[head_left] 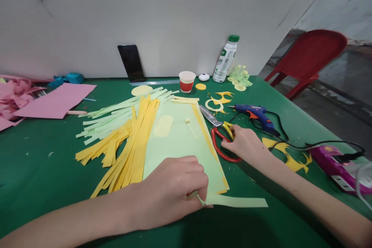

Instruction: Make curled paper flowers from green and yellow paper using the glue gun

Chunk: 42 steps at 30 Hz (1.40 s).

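Note:
Near the front of the table, my left hand (178,186) pinches one end of a pale green paper strip (241,201), whose free end points right. That end looks folded or curled, mostly hidden by the fingers. To the right, my right hand (247,143) is closed on the handle of the scissors (216,145), which have red and yellow grips and blades pointing away from me. Between the hands lies a stack of pale green paper sheets (186,147) with yellow edges under it. On it rest pale cut discs (164,126) and a small thin-stemmed paper piece (190,127).
Yellow strips (136,139) and green strips (112,120) fan out left. Pink paper (58,100) lies farther left. A phone (131,64), paper cup (186,81) and bottle (225,60) stand along the wall. A blue glue gun (257,114) with its cord and a magenta device (334,168) sit right.

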Each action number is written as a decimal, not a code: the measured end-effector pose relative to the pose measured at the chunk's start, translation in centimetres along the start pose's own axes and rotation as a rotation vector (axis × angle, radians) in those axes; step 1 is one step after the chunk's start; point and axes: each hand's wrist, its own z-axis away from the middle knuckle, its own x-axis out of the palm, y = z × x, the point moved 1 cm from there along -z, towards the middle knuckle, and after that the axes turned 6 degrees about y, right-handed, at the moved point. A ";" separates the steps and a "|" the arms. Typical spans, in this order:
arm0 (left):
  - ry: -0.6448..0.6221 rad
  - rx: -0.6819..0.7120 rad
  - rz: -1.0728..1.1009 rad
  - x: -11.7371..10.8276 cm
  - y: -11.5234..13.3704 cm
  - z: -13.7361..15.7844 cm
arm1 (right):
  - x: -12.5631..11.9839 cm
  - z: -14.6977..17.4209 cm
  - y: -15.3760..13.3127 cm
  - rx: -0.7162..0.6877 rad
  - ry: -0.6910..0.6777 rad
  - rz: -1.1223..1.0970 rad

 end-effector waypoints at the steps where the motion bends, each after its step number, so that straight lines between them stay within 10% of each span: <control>1: 0.010 -0.005 -0.009 -0.1 0.0 0.0 | 0.0 -0.2 -0.2 -0.013 -0.002 0.007; 7: 0.170 -0.100 -0.102 -1.2 -1.0 -0.4 | -3.5 0.9 -3.1 -0.255 0.033 -0.200; 13: 0.330 -0.002 -0.206 -2.2 -1.6 -1.0 | -5.6 2.8 -7.1 -0.433 -0.474 -0.979; 27: 0.386 0.051 -0.189 -2.3 -2.7 -1.0 | -3.9 2.1 -7.5 -0.330 -0.454 -1.118; 35: 0.200 0.178 -0.110 -2.6 -3.7 -1.4 | -3.9 0.8 -6.7 -0.254 -0.686 -1.048; 42: 0.368 -0.072 -0.013 -2.3 -3.5 -1.4 | -3.5 1.3 -6.9 -0.255 -0.703 -1.077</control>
